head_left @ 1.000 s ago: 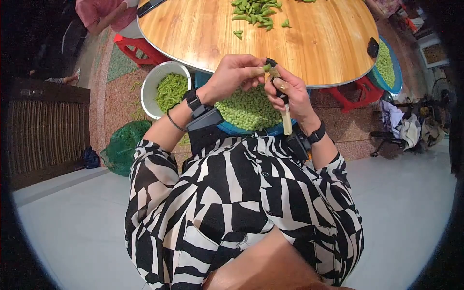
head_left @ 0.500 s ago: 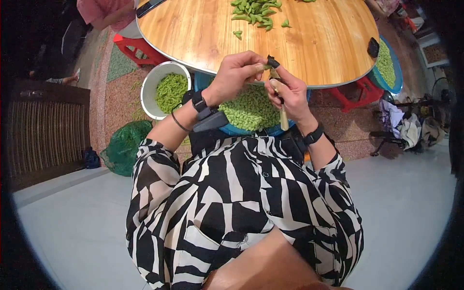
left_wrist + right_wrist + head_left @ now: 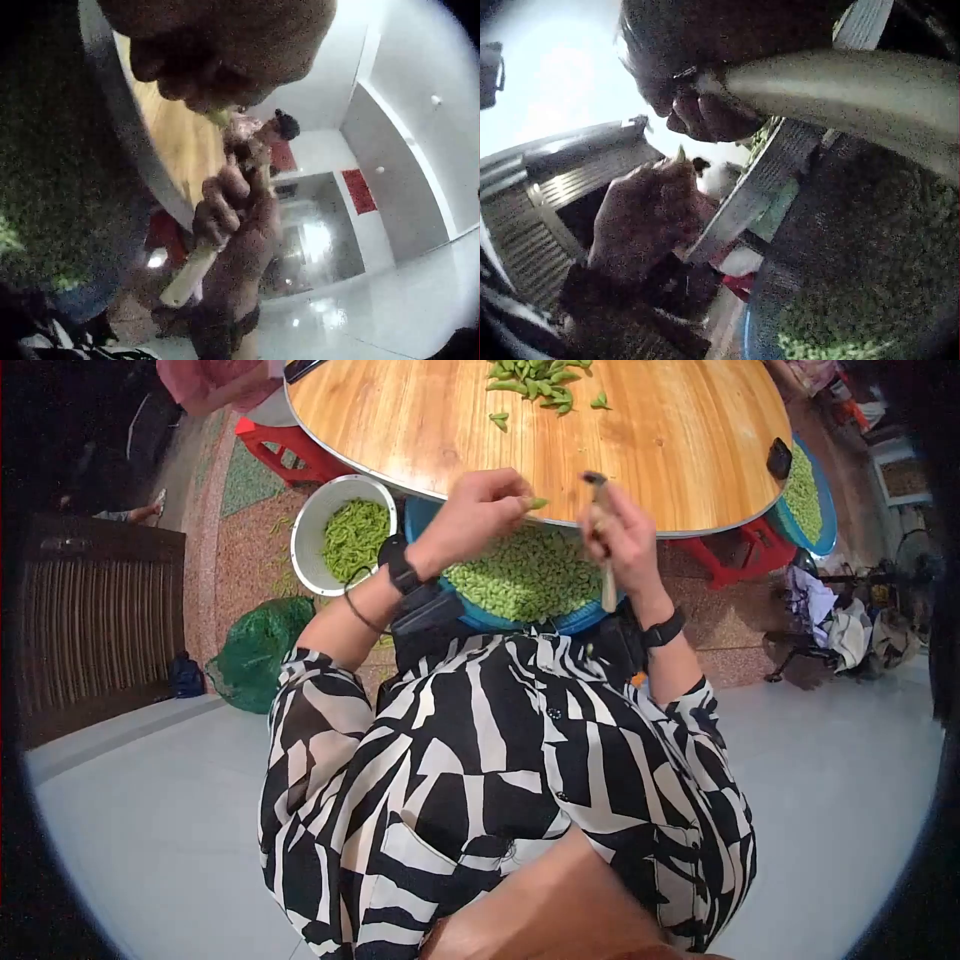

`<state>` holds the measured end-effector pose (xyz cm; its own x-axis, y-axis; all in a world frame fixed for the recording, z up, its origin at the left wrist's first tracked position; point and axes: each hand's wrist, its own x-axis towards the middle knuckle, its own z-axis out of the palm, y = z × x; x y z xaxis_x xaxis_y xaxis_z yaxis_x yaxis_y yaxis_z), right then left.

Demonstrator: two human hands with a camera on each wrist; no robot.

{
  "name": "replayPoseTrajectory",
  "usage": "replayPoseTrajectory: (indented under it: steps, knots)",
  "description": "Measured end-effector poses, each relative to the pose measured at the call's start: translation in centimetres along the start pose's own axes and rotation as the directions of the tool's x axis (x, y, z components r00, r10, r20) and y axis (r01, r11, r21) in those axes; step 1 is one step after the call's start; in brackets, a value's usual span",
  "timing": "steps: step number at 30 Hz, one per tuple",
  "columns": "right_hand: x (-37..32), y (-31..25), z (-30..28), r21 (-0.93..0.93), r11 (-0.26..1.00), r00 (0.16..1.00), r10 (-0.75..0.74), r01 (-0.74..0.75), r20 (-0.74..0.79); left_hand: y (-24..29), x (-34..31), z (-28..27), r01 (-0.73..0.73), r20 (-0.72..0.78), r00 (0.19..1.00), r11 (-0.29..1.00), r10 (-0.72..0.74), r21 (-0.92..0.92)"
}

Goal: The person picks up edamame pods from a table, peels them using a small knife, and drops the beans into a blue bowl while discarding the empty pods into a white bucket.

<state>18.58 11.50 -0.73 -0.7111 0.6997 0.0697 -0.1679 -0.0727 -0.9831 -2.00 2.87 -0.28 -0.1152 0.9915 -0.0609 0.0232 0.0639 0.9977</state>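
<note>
In the head view my left hand (image 3: 478, 520) pinches a green bean pod (image 3: 538, 503) between thumb and fingertips; the pod (image 3: 681, 154) also shows in the right wrist view. My right hand (image 3: 625, 545), a short way to the right, grips a small tool with a pale handle (image 3: 609, 588). Its working end is mostly hidden by the fingers. A dark covering (image 3: 594, 478) wraps one right fingertip. Below both hands, shelled green beans (image 3: 525, 575) fill a blue basin (image 3: 585, 622) at the near table edge.
Unshelled pods (image 3: 535, 382) lie on the round wooden table (image 3: 430, 430). A white bucket (image 3: 308, 535) of green pods or husks stands at left, near a green net bag (image 3: 258, 655). Red stools (image 3: 285, 452), a second blue basin (image 3: 826, 530) and another person (image 3: 215, 385) are around the table.
My hands were together at the pod. The right hand has drawn away to the right with the pale-handled tool, leaving a gap, while the left still pinches the pod.
</note>
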Motion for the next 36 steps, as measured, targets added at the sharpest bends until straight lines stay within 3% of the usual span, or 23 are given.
replayPoseTrajectory:
  steps: [1,2,3,4,5,7,9,10,12,13,15,17,19,21,22,24,27,28,31,32,33,35,36]
  knots:
    - [0.1,0.0,-0.4,0.158,0.987,0.997,0.038,-0.028,-0.061,0.4,-0.8,-1.3,-0.054,-0.04,0.997,0.979,0.063,0.195]
    - [0.3,0.7,-0.4,0.354,0.934,0.992,-0.006,0.051,-0.126,1.0,-1.6,-2.6,-0.099,-0.068,0.988,0.918,0.135,0.384]
    - [0.5,1.0,-0.3,0.356,0.933,0.992,0.001,0.044,-0.124,2.2,-3.0,-3.6,-0.109,-0.119,0.968,0.796,0.221,0.596]
    - [0.4,1.4,0.0,0.428,0.9,0.982,0.005,0.078,-0.188,3.3,-4.1,-4.4,-0.081,-0.143,0.942,0.623,0.302,0.778]
    - [0.3,1.8,0.2,0.497,0.859,0.966,0.014,0.119,-0.257,3.3,-4.8,-6.2,-0.134,-0.027,0.917,0.369,0.398,0.92]
    - [0.2,1.5,-0.1,0.487,0.867,0.972,0.013,0.106,-0.235,2.8,-6.4,-9.3,0.067,-0.086,0.983,0.12,0.164,0.991]
    - [0.2,0.4,-1.2,0.364,0.916,0.947,-0.052,0.172,-0.317,2.3,-7.4,-11.5,0.108,-0.107,0.994,-0.037,0.004,0.994]
    - [0.3,-0.3,-1.7,0.247,0.946,0.916,-0.103,0.21,-0.387,2.0,-7.4,-12.0,0.104,-0.104,0.995,-0.038,0.002,0.994]
    - [0.3,-1.4,-2.8,0.225,0.946,0.898,-0.122,0.235,-0.422,1.4,-6.7,-12.6,0.086,-0.082,0.996,-0.088,0.043,0.992]
    - [0.2,-1.7,-3.1,0.19,0.953,0.895,-0.137,0.237,-0.425,1.9,-6.0,-12.0,0.075,-0.072,0.997,-0.086,0.035,0.993]
    - [-0.1,-1.8,-3.3,0.182,0.957,0.897,-0.131,0.225,-0.422,3.3,-3.1,-9.9,-0.043,-0.054,0.96,0.339,0.274,0.94]
    - [-0.1,-1.7,-3.3,0.173,0.961,0.905,-0.132,0.218,-0.404,3.3,0.3,-8.8,-0.137,-0.049,0.937,0.493,0.346,0.859]
    - [-0.2,-1.0,-3.3,0.215,0.955,0.924,-0.113,0.202,-0.366,1.1,4.7,-8.9,-0.304,0.035,0.858,0.451,0.513,0.839]
    - [-0.4,-1.1,-3.1,0.197,0.962,0.924,-0.108,0.191,-0.366,-0.4,8.3,-8.4,-0.342,0.051,0.797,0.38,0.602,0.859]
    - [-0.7,-1.2,-3.1,0.131,0.98,0.93,-0.092,0.148,-0.357,-0.5,9.3,-8.1,-0.346,0.058,0.801,0.381,0.596,0.857]
    - [-1.3,-1.1,-3.3,0.066,0.993,0.929,-0.066,0.096,-0.363,-1.2,11.1,-7.5,-0.181,0.027,0.884,0.288,0.467,0.94]
    - [-1.9,-0.5,-3.5,0.066,0.996,0.954,-0.033,0.055,-0.297,-2.9,13.0,-9.0,-0.275,0.137,0.876,0.246,0.463,0.929]
    - [-2.0,-0.5,-3.3,0.062,0.998,0.958,-0.015,0.034,-0.286,0.5,11.0,-6.7,-0.166,-0.001,0.953,0.522,0.304,0.837]
    - [-1.9,0.4,-2.3,0.083,0.996,0.975,0.004,0.015,-0.224,1.0,9.7,-5.5,-0.225,0.048,0.933,0.474,0.357,0.851]
    - [-1.5,0.8,-1.9,0.065,0.998,0.98,0.021,-0.009,-0.196,0.8,9.0,-4.8,-0.319,0.08,0.864,0.416,0.498,0.852]
    - [-1.3,0.9,-1.4,0.045,0.999,0.984,0.036,-0.029,-0.172,0.8,8.1,-4.4,-0.314,0.077,0.863,0.412,0.499,0.855]
    - [-0.8,1.0,-0.2,0.051,0.997,0.991,0.057,-0.052,-0.118,0.3,6.7,-3.6,-0.328,0.022,0.881,0.575,0.473,0.749]
    - [-0.8,1.1,0.5,0.052,0.997,0.995,0.069,-0.065,-0.077,0.4,6.0,-3.0,-0.42,0.051,0.846,0.605,0.531,0.676]
